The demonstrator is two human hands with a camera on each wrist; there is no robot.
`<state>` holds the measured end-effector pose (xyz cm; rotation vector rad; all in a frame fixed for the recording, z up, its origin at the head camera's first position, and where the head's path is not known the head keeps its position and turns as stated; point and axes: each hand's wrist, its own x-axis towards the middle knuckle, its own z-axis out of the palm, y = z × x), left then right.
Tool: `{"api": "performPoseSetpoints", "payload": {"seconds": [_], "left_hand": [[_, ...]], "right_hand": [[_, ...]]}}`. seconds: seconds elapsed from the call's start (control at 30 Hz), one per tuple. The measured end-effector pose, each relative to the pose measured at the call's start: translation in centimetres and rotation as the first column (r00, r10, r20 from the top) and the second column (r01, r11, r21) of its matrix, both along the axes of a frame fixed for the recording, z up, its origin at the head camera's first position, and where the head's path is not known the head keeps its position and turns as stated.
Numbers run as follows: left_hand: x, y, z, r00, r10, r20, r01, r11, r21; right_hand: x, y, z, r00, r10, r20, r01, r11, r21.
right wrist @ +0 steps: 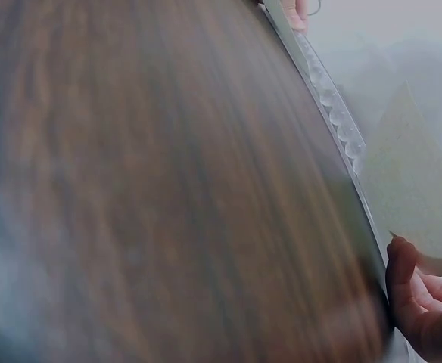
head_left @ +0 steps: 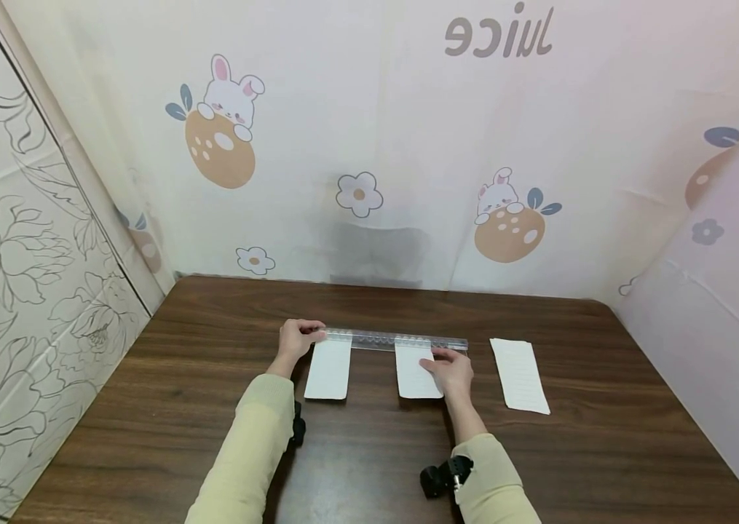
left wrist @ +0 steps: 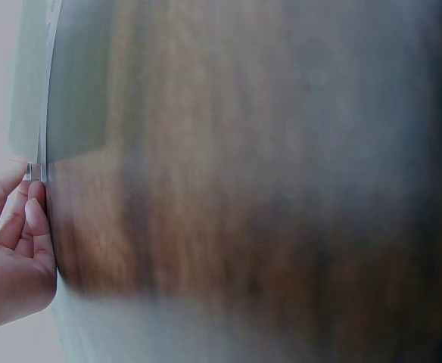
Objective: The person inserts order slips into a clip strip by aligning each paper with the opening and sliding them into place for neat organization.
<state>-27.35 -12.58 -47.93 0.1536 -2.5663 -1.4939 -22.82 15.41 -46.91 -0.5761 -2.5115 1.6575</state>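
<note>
Ruler [head_left: 372,340], transparent, long (scalloped pattern), straight

The word "Juice" [head_left: 499,33] can be read, printed in mirror-reversed grey letters on the far wall covering [head_left: 408,109], high and right of centre. No numbers or lettering can be made out on the clear ruler [head_left: 372,340] or the white sheets [head_left: 520,375].

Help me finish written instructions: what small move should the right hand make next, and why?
Probably the right hand should reach for the right-hand sheet: it lies apart on the table, while the left sheet and middle sheet have their far ends at the clear ruler, whose left end the left hand pinches.
</note>
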Motion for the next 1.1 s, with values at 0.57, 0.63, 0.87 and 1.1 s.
{"api": "performPoseSetpoints", "payload": {"seconds": [0.57,0.63,0.87,1.1], "left_hand": [[0.0,0.0,0.0,1.0,0.007,0.023,-0.007,1.0,0.005],[0.0,0.0,0.0,1.0,0.008,0.023,-0.008,1.0,0.005],[0.1,0.0,0.0,1.0,0.006,0.017,-0.006,1.0,0.01],[0.2,0.0,0.1,1.0,-0.007,0.025,0.007,1.0,0.014]], "right_hand": [[0.3,-1.1,0.3,1.0,0.007,-0.018,-0.008,0.999,-0.041],[0.2,-1.3,0.2,1.0,0.012,-0.026,-0.013,0.999,-0.045],[0.0,-1.7,0.0,0.999,0.01,-0.032,-0.011,0.999,-0.042],[0.1,-2.2,0.0,1.0,0.013,-0.008,-0.013,0.999,-0.046]]}}
